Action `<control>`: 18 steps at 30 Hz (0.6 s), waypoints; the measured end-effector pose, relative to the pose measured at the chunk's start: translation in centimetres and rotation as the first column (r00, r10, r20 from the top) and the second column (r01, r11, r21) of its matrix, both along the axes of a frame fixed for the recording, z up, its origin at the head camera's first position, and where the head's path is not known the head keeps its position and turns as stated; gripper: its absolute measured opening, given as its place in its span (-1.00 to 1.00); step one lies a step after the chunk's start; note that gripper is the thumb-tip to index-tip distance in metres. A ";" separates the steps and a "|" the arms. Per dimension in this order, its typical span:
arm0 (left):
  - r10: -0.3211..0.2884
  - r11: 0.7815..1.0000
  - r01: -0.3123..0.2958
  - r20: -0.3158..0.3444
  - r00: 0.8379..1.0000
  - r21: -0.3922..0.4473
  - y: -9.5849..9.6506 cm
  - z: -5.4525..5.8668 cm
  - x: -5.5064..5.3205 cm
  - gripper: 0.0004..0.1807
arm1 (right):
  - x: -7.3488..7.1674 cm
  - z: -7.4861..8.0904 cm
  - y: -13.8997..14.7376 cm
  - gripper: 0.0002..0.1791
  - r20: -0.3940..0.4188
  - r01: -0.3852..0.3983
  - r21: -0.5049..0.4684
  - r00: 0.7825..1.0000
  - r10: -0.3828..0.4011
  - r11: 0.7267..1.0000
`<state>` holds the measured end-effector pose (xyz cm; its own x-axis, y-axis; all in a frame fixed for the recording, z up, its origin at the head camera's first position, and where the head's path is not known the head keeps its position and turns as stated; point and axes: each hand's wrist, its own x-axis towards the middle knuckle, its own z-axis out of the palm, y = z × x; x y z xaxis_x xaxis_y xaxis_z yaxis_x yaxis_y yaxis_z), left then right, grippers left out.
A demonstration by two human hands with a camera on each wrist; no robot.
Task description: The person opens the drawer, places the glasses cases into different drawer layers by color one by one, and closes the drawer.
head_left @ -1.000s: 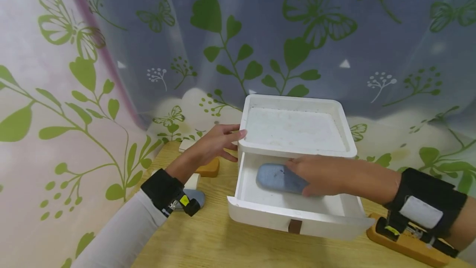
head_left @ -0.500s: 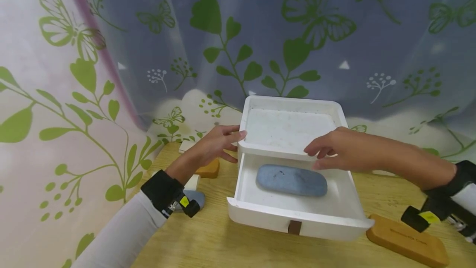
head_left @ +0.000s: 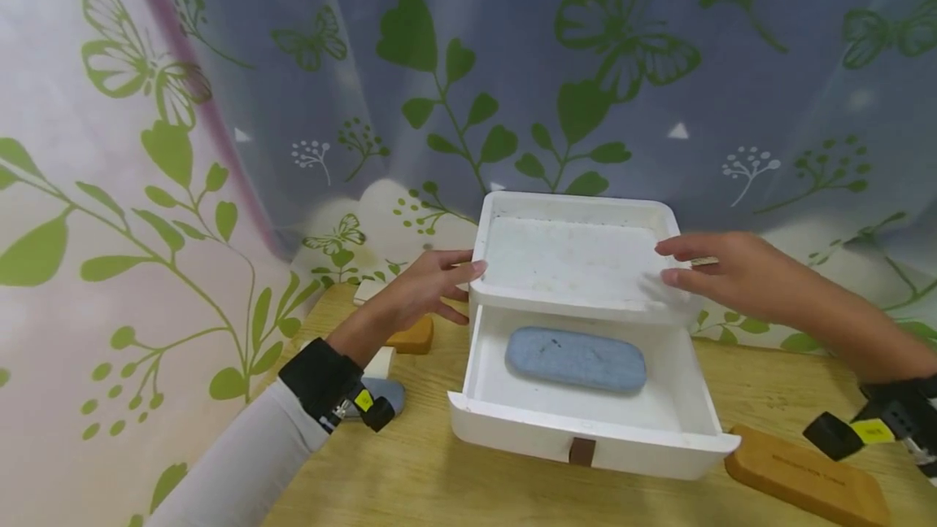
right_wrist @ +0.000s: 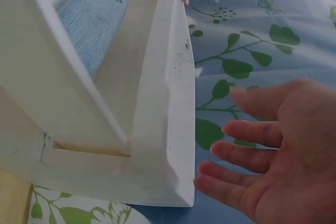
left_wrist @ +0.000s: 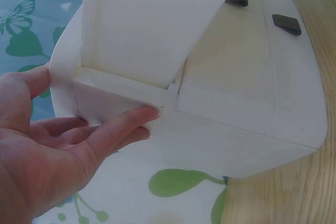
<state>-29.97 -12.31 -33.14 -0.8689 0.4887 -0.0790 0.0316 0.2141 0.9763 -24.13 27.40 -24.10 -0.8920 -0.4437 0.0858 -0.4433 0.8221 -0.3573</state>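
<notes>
A white drawer box (head_left: 586, 303) stands on the table with its lower drawer (head_left: 586, 421) pulled out. Inside that drawer lies a blue fabric-covered glasses case (head_left: 577, 359); its cloth weave shows in the right wrist view. My left hand (head_left: 424, 291) touches the box's left side, thumb at the top rim and the other fingers spread along the wall. At the box's right rear corner is my right hand (head_left: 721, 271), its fingers extended and nothing held. In the right wrist view, those fingertips (right_wrist: 202, 179) are right beside the box's edge.
An orange-brown case (head_left: 808, 474) with lettering lies on the table right of the drawer. Left of the box are another orange item (head_left: 411, 337), a blue item (head_left: 384, 393) and white pieces (head_left: 381, 363). A leaf-patterned curtain (head_left: 512, 63) hangs behind.
My right hand has left the blue glasses case in the drawer and moved up and right to the box's right side. My left hand has stayed at the left side.
</notes>
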 end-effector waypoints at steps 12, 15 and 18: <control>0.014 1.000 -0.014 0.007 1.000 0.003 0.1 0.0 0.1 -0.31 | -0.4 -3.9 2.4 -0.25 0.122 0.156 -0.163 0.983 -0.137 0.974; 0.013 1.000 -0.013 0.004 1.000 0.003 0.1 0.0 0.2 -0.32 | -0.4 -4.6 2.8 -0.23 0.159 0.150 -0.244 0.981 -0.113 0.958; 0.016 1.000 -0.016 0.005 1.000 0.003 0.2 0.0 0.1 -0.33 | -0.5 -5.4 3.3 -0.22 0.194 0.133 -0.325 0.978 -0.072 0.936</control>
<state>-29.84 -12.16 -33.11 -0.8763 0.4747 -0.0819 0.0231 0.2113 0.9771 -24.64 30.73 -29.47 -0.9454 -0.3221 0.0504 -0.2676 0.6784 -0.6842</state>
